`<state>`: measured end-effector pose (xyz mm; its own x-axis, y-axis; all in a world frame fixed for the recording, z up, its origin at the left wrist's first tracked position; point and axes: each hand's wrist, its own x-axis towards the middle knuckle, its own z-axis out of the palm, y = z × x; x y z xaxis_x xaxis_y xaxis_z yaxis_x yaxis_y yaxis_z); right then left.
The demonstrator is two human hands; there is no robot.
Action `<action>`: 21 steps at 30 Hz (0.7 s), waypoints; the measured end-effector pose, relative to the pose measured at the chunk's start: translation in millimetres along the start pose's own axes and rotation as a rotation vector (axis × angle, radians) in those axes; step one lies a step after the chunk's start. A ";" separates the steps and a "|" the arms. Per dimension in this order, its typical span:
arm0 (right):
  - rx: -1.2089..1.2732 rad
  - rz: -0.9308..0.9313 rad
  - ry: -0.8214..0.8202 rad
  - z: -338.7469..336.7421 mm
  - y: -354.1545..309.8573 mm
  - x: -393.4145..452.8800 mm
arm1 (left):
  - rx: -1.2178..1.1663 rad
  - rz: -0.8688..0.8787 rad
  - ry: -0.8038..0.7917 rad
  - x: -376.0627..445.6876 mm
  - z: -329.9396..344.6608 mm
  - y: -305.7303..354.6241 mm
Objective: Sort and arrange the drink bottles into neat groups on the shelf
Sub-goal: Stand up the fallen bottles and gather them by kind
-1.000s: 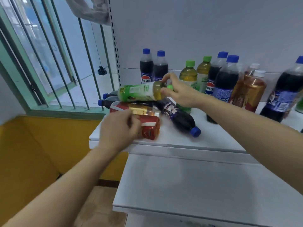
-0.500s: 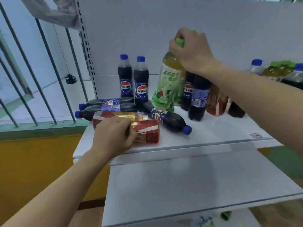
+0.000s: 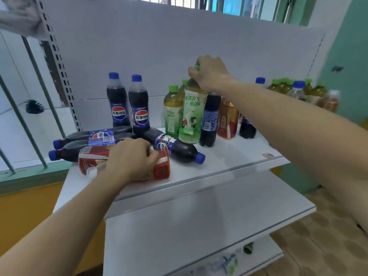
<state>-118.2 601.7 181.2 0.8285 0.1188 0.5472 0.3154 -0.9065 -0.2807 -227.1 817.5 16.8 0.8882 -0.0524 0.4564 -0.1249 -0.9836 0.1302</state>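
My right hand (image 3: 211,73) grips the green cap of a green tea bottle (image 3: 191,116), held upright and slightly tilted, with its base at the white shelf (image 3: 229,156) beside another green tea bottle (image 3: 172,110). My left hand (image 3: 131,159) is closed over a red tea bottle (image 3: 162,168) lying on its side near the shelf's front left. Two cola bottles (image 3: 117,100) stand at the back left. Three cola bottles (image 3: 175,146) lie flat around the red one. A standing cola bottle (image 3: 210,120) and a red tea bottle (image 3: 228,120) are just right of the green one.
More green tea and cola bottles (image 3: 294,90) stand at the shelf's far right behind my right arm. A lower white shelf (image 3: 199,226) juts out beneath. Window bars (image 3: 29,108) are at the left, the white back panel (image 3: 159,46) behind.
My right hand lifted the green tea bottle from lying flat to upright and lowered it beside the standing green bottle. My left hand stayed on the red tea bottle. The view swung right.
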 end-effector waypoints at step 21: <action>0.116 -0.024 -0.006 39.5 5.5 -40.9 | -0.023 -0.025 -0.107 13.5 -1.8 -1.9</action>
<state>-132.1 607.8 126.1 0.8226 0.1428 0.5504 0.3866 -0.8503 -0.3572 -215.7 819.0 24.4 0.9333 -0.0475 0.3559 -0.1112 -0.9807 0.1606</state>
